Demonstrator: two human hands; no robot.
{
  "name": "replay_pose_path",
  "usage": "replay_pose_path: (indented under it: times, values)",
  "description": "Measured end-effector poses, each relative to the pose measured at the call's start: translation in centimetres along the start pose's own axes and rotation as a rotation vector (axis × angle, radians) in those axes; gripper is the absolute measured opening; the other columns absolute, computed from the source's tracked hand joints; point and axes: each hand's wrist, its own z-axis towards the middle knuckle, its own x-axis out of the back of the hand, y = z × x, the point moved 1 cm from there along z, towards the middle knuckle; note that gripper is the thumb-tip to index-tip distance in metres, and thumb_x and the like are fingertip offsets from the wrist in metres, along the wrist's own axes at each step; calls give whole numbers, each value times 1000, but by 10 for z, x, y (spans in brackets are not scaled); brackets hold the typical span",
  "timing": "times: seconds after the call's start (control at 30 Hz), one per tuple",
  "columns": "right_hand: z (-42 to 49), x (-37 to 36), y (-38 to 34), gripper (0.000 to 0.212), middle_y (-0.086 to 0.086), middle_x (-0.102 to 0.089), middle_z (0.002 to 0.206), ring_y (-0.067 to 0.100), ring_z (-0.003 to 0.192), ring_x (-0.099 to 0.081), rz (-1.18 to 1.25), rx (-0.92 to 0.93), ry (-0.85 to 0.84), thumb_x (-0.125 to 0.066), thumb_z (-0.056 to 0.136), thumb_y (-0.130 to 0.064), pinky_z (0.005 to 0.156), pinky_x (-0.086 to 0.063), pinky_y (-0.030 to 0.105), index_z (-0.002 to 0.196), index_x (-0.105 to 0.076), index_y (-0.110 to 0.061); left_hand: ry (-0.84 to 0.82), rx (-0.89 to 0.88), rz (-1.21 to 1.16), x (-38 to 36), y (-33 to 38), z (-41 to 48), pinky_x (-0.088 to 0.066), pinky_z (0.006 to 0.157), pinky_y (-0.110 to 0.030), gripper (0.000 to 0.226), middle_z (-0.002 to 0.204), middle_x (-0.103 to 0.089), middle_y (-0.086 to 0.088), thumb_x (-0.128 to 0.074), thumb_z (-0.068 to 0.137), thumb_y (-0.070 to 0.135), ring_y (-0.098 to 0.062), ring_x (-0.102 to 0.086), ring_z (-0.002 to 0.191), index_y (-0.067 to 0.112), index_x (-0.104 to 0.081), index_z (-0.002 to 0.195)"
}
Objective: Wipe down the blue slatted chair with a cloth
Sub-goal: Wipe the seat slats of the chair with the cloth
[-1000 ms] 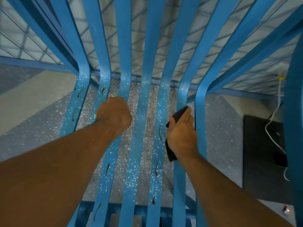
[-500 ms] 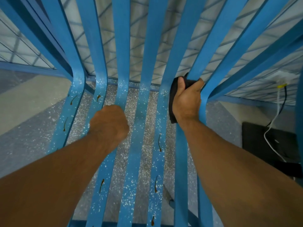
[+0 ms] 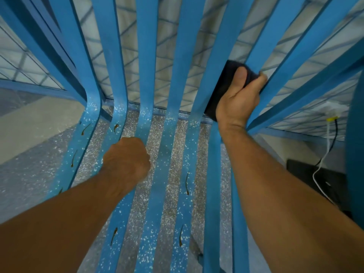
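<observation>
The blue slatted chair (image 3: 146,75) fills the view, its slats running from the seat up into the backrest. Brown streaks and white specks mark the seat slats. My right hand (image 3: 237,101) grips a dark cloth (image 3: 222,85) wrapped around a backrest slat on the right, thumb on top of the cloth. My left hand (image 3: 126,161) is curled into a fist around a seat slat left of centre; its fingers are hidden under the slat.
Speckled grey floor (image 3: 29,174) shows between the slats. A white wall with slat shadows lies behind the backrest. At the right a white cable (image 3: 323,160) and a black cable hang over a dark mat (image 3: 319,180). A blue armrest edge (image 3: 355,154) stands at far right.
My right hand has slid the cloth up the slat, from the seat past the bend onto the backrest. My left hand has kept its grip on the seat slat.
</observation>
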Motion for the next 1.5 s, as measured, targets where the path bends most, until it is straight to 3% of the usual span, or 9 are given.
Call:
replay_pose_path:
  times: [0.17,0.33,0.53,0.73,0.83,1.07,1.2,1.37,1.5]
  values:
    - [-29,6,17,39,18,-62,113,28,103,-59,-60,-245,-162,-42,103,-32,69,-33,20,123,-47,2,4,-9,18,0,1,0,-33,43,-23,34,66,-49,1,-58,95,31,-10,-45,52,15,-46,67]
    - [-47,12,21,51,16,-58,128,31,118,-53,-142,-479,-251,-21,105,-44,92,-39,29,136,-47,-12,34,-3,46,-3,0,5,-39,46,-25,19,67,-49,1,-63,91,23,-12,-46,54,12,-56,78]
    - [-67,26,34,64,18,-58,128,37,116,-55,-433,-590,-446,-12,101,-55,94,-43,43,133,-48,-13,29,-19,76,-4,-1,6,-47,55,-29,9,76,-59,-4,-62,90,16,-21,-60,70,7,-63,87]
    - [-101,52,34,43,0,-56,85,16,69,-53,-529,-592,-491,-26,102,-52,55,-44,30,108,-48,-16,29,-36,58,-4,-2,5,-49,56,-30,17,74,-60,-6,-63,89,18,-20,-60,67,7,-59,77]
    - [-134,80,32,34,0,-59,88,19,74,-60,-551,-565,-536,-31,100,-54,62,-53,35,101,-42,-22,46,-44,31,-4,-3,4,-47,56,-30,18,79,-61,-7,-62,90,17,-20,-59,69,8,-55,75]
    - [-149,99,26,46,4,-58,110,18,84,-57,-608,-525,-711,-44,99,-47,61,-46,29,133,-33,-19,51,-47,14,-6,-4,7,-42,51,-29,24,70,-55,-3,-65,88,19,-17,-51,59,11,-52,69]
    - [-106,63,31,45,-5,-47,80,12,63,-51,-548,-626,-723,-48,98,-49,46,-38,23,130,-34,-22,36,-43,18,-6,-5,10,-43,51,-29,25,69,-53,-3,-66,87,18,-17,-51,60,11,-52,68]
    - [-74,32,38,51,7,-60,108,20,78,-49,-633,-610,-596,-59,93,-46,65,-40,29,130,-44,-14,19,-33,59,-7,-4,12,-41,51,-29,22,65,-44,-2,-68,86,17,-16,-45,57,9,-52,73]
    - [-84,38,39,39,-1,-58,85,15,60,-48,-636,-570,-535,-65,90,-37,48,-34,20,117,-56,-10,21,-44,45,-8,-5,10,-43,49,-28,20,68,-53,-4,-66,87,16,-18,-53,61,6,-55,73]
